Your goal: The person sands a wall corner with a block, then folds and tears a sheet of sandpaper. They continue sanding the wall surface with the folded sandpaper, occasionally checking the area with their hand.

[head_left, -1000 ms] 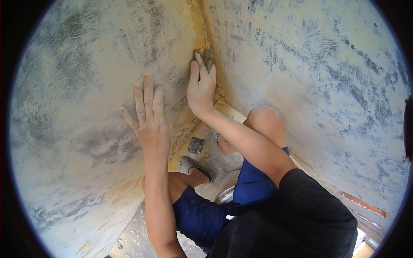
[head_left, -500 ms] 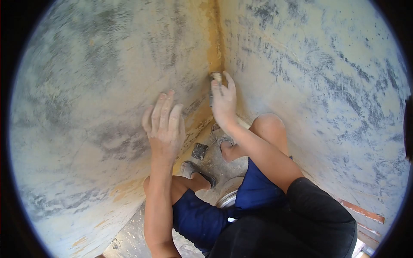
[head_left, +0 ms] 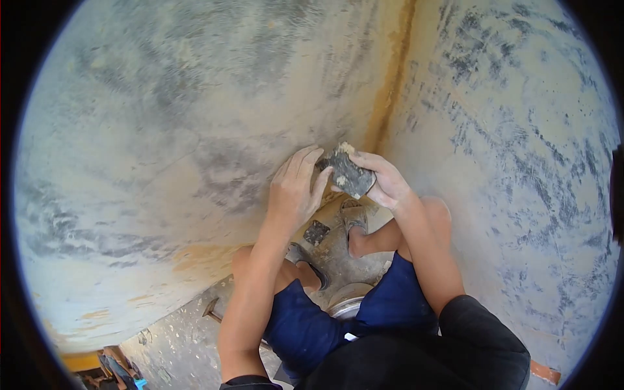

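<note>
My right hand point(head_left: 388, 182) grips a dark, roughly square piece of sandpaper point(head_left: 353, 174) with pale worn patches, thumb on its face and fingers behind. My left hand point(head_left: 296, 185) is at the opposite edge, with a corner of the sandpaper between its thumb and fingers. Pale dust coats both hands. Behind them, two mottled grey-and-cream walls meet in a corner with an ochre strip point(head_left: 394, 78) running down it. A second dark, speckled square point(head_left: 316, 232) lies on the floor between my feet.
The left wall point(head_left: 162, 162) and right wall point(head_left: 513, 175) stand close on both sides. Beneath me is a round metal-rimmed container point(head_left: 348, 305). A T-shaped object point(head_left: 210, 309) rests on the speckled floor to the left; assorted items point(head_left: 117, 369) lie at lower left.
Both hands have come down and together, away from the corner. The sandpaper has turned its flat face into view, and my left hand has moved right to its edge. The view has shifted left.
</note>
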`<state>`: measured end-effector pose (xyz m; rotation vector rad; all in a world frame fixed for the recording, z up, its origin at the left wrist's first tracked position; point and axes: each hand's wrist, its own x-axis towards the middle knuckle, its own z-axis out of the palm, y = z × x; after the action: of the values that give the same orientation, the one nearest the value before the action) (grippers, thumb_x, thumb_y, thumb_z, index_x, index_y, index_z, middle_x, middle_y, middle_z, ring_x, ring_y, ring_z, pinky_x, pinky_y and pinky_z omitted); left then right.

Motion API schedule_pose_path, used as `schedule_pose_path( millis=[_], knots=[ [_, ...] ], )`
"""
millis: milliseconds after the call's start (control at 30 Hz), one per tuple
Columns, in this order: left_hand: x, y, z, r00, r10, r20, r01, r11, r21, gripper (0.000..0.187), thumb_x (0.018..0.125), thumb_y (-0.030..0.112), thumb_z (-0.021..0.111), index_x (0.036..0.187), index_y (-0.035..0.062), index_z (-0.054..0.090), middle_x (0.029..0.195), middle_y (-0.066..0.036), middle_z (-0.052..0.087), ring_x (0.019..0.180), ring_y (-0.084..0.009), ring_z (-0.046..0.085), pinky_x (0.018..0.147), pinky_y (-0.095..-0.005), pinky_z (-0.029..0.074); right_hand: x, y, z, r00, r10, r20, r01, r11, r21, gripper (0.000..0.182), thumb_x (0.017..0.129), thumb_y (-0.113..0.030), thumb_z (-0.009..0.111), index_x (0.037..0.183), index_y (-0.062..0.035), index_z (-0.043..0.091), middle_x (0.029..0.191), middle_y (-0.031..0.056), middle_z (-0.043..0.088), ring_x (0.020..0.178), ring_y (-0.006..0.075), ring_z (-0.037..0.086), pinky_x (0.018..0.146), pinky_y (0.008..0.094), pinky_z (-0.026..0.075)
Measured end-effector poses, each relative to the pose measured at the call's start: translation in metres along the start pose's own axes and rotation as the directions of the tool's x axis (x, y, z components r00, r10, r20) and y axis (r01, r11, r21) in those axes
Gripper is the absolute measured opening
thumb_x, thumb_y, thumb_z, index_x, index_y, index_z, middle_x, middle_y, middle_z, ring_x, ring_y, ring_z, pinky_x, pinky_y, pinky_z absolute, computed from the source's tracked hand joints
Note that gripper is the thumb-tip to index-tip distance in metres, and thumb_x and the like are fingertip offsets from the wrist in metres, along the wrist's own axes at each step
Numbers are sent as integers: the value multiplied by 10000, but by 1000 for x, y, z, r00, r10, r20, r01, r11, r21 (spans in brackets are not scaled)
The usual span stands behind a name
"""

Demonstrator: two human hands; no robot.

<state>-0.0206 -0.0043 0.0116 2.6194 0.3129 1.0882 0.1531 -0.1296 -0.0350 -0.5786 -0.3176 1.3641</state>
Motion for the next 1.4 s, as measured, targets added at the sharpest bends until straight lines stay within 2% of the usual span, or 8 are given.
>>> schedule_pose_path(
  millis=[267,433,567,667,933,1067,1233,1400],
  knots=[
    [-9,1,-14,959,-267,98,280,946,-162,308,913,183,778,1169,25,714,1071,-185,746,943,-342,720,819,-397,565,5,-3,17,987,120,107,-92,967,-237,279,1024,-151,652,1212,54,657,1105,101,726,925,187,733,852,358,627],
    [-14,4,-18,955,-287,-70,267,941,-209,236,896,127,817,1076,39,693,786,-53,689,608,-116,550,587,-261,480,4,-5,32,983,81,165,-31,959,-283,344,986,-87,675,1292,64,632,1202,114,711,1064,188,705,945,370,592],
    [-21,4,-27,924,-376,-68,353,909,-222,267,914,165,805,1092,30,660,811,-91,686,645,-188,636,610,-314,526,8,-2,35,973,29,230,22,976,-216,411,956,-16,681,1350,68,600,1293,132,690,1181,214,674,1043,413,555],
    [-27,1,-34,903,-410,-127,380,901,-208,301,904,144,831,1091,25,627,744,-21,641,602,-71,526,561,-243,457,6,2,45,967,18,253,30,982,-184,343,977,-5,664,1312,59,630,1278,130,704,1166,223,689,1020,429,578],
    [-37,-2,-71,970,-129,-204,169,966,194,376,844,158,868,1095,22,624,884,-78,670,739,-145,646,645,-293,524,20,27,42,982,36,185,65,856,-512,262,1021,-155,693,1177,54,710,1020,59,748,882,116,699,811,316,624],
    [-42,12,-87,970,-190,-149,219,952,213,438,824,155,871,1170,14,641,1024,-111,699,839,-188,677,729,-317,550,13,23,55,953,160,258,77,696,-714,295,1030,-244,690,1158,18,739,953,35,735,849,94,671,726,275,594],
    [-64,17,-73,799,-589,119,596,751,-284,458,899,178,824,1291,16,650,1072,-97,740,911,-152,679,815,-311,547,16,28,64,908,292,299,119,504,-855,366,990,-328,736,1092,22,758,875,44,726,709,105,661,618,265,553],
    [-93,-7,-59,746,-655,116,615,612,-498,371,922,151,806,1237,14,667,1013,-59,739,933,-118,667,832,-296,542,23,32,72,919,313,239,67,475,-877,309,944,-246,797,1081,28,756,840,41,741,694,92,654,646,257,525]
  ],
)
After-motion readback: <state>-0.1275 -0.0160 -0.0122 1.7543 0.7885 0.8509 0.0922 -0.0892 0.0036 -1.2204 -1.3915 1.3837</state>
